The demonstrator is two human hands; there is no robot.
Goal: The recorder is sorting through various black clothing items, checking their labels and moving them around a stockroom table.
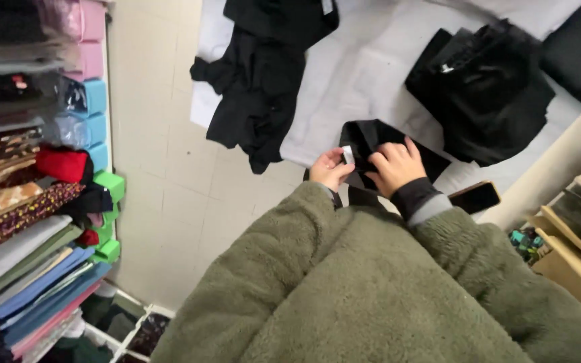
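green fleece sleeves (371, 282) | left hand (331, 168), right hand (396, 166) both gripping black garment (371, 138)

A single head-worn camera looks steeply down from close above the person's olive fleece sleeves (371, 282), facing the white-sheeted bed (344, 87) and tiled floor (163, 175).

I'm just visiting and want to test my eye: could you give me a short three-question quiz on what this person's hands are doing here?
1. True or false: both hands touch the black garment.
2. What does the left hand pinch? A) a white tag B) a phone C) a red cloth
3. What dark flat thing lies beside the right hand, near the sleeve?

Key: 1 true. 2 A, the white tag. 3 A phone.
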